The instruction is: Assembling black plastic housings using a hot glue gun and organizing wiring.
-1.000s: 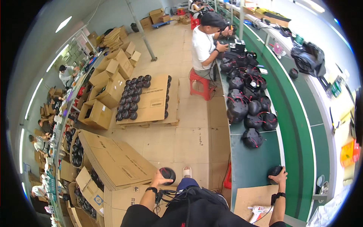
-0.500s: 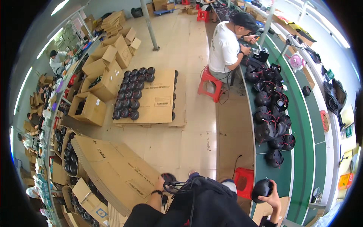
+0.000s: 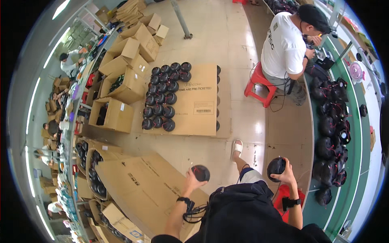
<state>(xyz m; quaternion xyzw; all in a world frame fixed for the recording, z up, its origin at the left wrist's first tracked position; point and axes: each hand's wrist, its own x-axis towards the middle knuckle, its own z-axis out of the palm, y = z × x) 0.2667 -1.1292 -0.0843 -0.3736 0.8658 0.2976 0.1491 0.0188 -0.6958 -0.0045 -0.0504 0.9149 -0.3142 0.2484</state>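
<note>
My left hand (image 3: pixel 196 181) grips a glossy black round shell (image 3: pixel 201 173) above a tall leaning stack of flat cardboard. A second black round shell (image 3: pixel 276 168) is in my right hand (image 3: pixel 286 175), its fingers curled round the far side, to the left of the work bench. Ahead, rows of similar black shells (image 3: pixel 161 98) with red wire-like strands sit on a flat cardboard sheet (image 3: pixel 198 109) on the floor. Both held shells are raised in front of me, apart from the others.
A green-topped bench (image 3: pixel 314 214) with several black shells (image 3: pixel 327 150) runs along the right. A co-worker (image 3: pixel 285 46) sits there on a red stool (image 3: pixel 256 87). Open cartons (image 3: pixel 110 115) line the left, and leaning flat cardboard (image 3: pixel 142 190) stands near me. A grey post (image 3: pixel 181 20) rises ahead.
My left hand has come up and forward with its shell. My right hand has moved left, away from the bench, with its shell. The view has shifted and one foot shows stepping forward.
</note>
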